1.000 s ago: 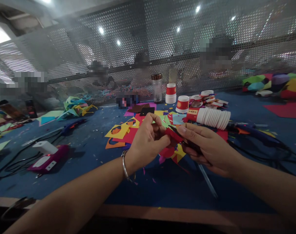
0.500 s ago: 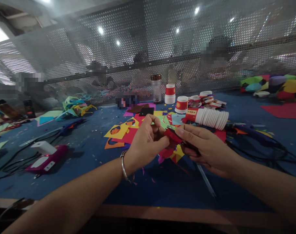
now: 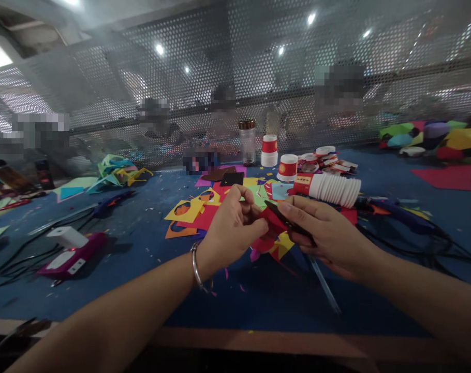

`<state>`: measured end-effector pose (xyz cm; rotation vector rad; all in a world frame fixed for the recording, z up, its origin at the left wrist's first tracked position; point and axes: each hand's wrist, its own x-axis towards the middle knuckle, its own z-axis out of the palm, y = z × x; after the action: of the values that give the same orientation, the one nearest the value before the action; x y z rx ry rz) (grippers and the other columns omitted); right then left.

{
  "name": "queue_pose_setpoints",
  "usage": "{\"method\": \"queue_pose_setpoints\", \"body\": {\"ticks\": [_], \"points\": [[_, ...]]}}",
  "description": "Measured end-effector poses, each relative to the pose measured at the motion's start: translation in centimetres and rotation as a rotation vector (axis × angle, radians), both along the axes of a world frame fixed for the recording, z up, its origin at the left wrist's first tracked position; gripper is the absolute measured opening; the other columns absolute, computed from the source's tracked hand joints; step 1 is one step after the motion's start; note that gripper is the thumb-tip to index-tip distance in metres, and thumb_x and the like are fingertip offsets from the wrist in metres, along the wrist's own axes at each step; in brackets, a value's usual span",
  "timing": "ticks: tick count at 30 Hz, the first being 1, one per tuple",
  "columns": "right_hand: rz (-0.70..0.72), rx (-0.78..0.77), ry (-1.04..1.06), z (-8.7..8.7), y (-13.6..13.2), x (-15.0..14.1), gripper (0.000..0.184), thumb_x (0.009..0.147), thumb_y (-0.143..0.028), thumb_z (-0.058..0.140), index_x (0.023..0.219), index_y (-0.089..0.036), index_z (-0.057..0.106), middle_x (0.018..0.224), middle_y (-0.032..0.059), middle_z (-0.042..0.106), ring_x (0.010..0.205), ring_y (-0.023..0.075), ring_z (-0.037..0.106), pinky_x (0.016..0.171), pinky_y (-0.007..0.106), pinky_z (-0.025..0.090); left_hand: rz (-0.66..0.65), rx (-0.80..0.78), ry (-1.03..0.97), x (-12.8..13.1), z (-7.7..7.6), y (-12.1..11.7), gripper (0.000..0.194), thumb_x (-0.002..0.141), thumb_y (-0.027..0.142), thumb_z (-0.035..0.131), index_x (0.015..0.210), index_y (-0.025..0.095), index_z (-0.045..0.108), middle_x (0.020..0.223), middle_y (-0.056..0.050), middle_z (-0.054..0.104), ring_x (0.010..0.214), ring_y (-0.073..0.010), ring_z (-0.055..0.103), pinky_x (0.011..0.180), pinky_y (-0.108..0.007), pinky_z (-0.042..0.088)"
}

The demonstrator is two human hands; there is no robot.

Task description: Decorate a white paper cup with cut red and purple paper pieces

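My left hand [image 3: 235, 225], wearing a bracelet [image 3: 197, 267], is closed with its thumb and fingers pinched at the edge of a piece of red paper [image 3: 273, 221]. Close beside it, my right hand [image 3: 321, 228] grips a dark flat strip [image 3: 284, 215], thumb on top. The strip lies against the red paper, and its far part is hidden in the right fingers. Under both hands are a yellow paper scrap [image 3: 284, 244] and other coloured pieces. A clear stick [image 3: 324, 285] lies below my right hand.
Yellow cut-out sheets [image 3: 185, 211] lie left of my hands. Right of them rests a toppled stack of paper cups [image 3: 332, 189], beside a blue glue gun [image 3: 406, 215] with its cable. A glass bottle [image 3: 247, 145] stands behind. A purple power strip [image 3: 74, 259] sits at left.
My right hand has shifted slightly, so more of the dark strip shows over the red paper. The whole view has drifted a little; my left hand keeps its pinch.
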<state>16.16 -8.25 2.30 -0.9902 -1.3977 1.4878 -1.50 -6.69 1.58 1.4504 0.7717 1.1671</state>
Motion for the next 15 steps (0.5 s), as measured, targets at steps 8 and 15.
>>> {"method": "queue_pose_setpoints", "body": {"ticks": [8,15], "points": [[-0.207,0.293,-0.487,0.8,3.2,3.3,0.049,0.084,-0.072,0.065,0.078,-0.025,0.051,0.047,-0.0072,0.046,0.04,0.009,0.034,0.042,0.026,0.021,0.024,-0.123,0.028,-0.6,0.1,0.6,0.035,0.072,0.008,0.067,0.095,0.021,0.045,0.064,0.006,0.066,0.056,-0.0118,0.07,0.054,-0.022,0.051],[-0.281,0.532,-1.245,-0.6,5.4,6.1,0.025,0.088,-0.048,0.065,0.083,-0.024,0.059,0.067,0.006,0.067,0.064,0.0239,0.059,0.056,0.033,0.033,0.035,-0.208,0.024,-0.9,0.0,1.2,0.029,0.072,0.008,0.071,0.096,0.016,0.056,0.065,0.0,0.072,0.057,-0.0112,0.07,0.055,-0.021,0.051]]}}
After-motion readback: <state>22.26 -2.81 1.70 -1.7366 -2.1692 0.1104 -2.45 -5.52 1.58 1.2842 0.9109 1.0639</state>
